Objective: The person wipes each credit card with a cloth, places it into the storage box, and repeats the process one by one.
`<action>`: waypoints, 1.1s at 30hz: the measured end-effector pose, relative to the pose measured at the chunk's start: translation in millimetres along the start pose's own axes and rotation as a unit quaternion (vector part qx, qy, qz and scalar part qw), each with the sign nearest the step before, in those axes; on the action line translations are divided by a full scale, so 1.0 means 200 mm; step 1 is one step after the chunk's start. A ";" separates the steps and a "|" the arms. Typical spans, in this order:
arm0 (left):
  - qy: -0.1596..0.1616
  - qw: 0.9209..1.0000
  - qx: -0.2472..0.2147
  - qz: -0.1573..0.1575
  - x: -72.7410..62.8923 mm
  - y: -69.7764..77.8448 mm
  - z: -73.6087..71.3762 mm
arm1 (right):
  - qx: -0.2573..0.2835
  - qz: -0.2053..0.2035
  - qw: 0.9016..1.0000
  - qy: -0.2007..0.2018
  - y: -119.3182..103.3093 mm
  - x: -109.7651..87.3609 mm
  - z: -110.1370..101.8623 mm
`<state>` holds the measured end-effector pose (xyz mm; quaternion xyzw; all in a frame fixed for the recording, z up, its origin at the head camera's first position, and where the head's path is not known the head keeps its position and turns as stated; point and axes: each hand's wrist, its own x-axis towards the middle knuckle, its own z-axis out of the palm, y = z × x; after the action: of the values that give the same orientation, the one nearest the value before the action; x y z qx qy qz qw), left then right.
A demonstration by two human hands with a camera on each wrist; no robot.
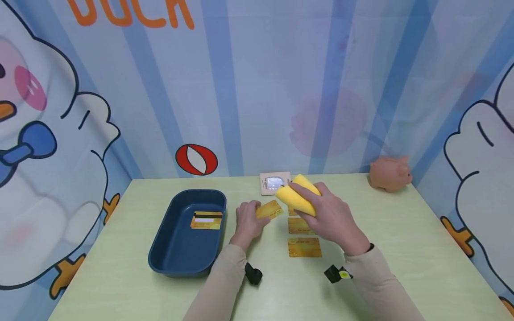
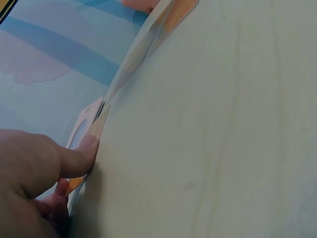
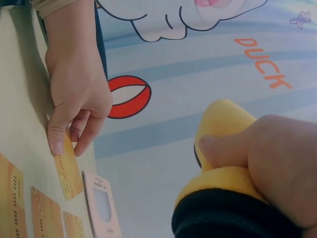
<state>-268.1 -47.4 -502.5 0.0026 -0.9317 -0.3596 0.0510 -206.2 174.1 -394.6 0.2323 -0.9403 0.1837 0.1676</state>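
My left hand (image 1: 246,223) pinches a gold bank card (image 1: 271,210) by its left end, just above the table. In the left wrist view the card (image 2: 101,121) shows nearly edge-on, under the thumb. My right hand (image 1: 333,218) grips a soft, fuzzy yellow thing (image 1: 295,199), bent over in the fingers. A thick black part (image 3: 233,218) of it shows in the right wrist view; its exact kind I cannot tell. Below it several gold cards lie in a column, the nearest card (image 1: 304,248) fully visible and the middle card (image 1: 300,226) partly covered by the right hand.
At the left stands a dark blue tray (image 1: 182,263) with one gold card (image 1: 206,220), stripe side up, inside. A pale pink flat case (image 1: 268,186) with an oval window lies at the back edge. A pink toy pig (image 1: 388,174) stands at the back right, before a printed curtain (image 1: 265,89).
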 end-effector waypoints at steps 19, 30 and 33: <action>0.026 0.999 -0.023 0.011 -0.05 -0.01 0.01 | -0.005 0.000 1.000 -0.008 -0.01 0.00 0.00; 0.030 0.994 -0.104 0.012 -0.06 -0.04 -0.05 | -0.005 0.000 1.000 -0.013 -0.01 0.00 0.02; 0.020 0.992 -0.124 0.006 -0.07 -0.04 -0.07 | -0.004 -0.001 1.000 -0.013 -0.01 0.00 0.03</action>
<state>-253.2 -61.2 -499.0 -0.0020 -0.8789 -0.4716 0.0717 -206.7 170.9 -399.0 0.2346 -0.9430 0.1772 0.1563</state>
